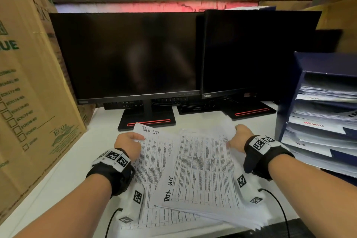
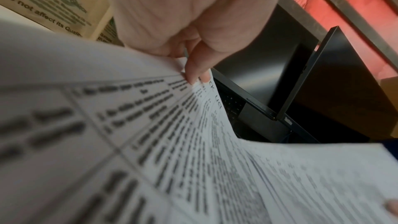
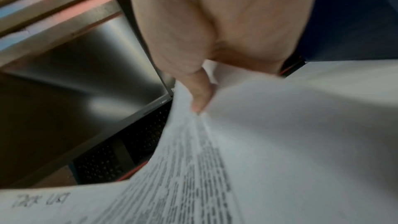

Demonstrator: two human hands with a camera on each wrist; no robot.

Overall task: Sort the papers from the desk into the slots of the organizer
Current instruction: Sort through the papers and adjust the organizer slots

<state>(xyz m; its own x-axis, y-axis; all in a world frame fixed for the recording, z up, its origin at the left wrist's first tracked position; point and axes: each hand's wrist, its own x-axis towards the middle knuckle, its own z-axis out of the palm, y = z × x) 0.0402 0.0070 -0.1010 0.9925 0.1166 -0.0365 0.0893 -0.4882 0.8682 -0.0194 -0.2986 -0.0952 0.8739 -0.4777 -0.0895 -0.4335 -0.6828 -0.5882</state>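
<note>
On the white bench lies the stack of papers. The left hand pinches a "Task List" sheet at its far corner. The right hand pinches the stack's far edge, near the blue organizer.

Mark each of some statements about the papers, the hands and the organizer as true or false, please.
1. The left hand holds a sheet marked "TASK LIST". True.
2. The right hand rests empty on the desk. False: it grips the far edge of another printed sheet.
3. Both monitors are switched on. False: the left monitor and the right monitor are dark.
4. The organizer stands at the right and already holds papers. True.
5. A cardboard box stands at the left. True.
</note>
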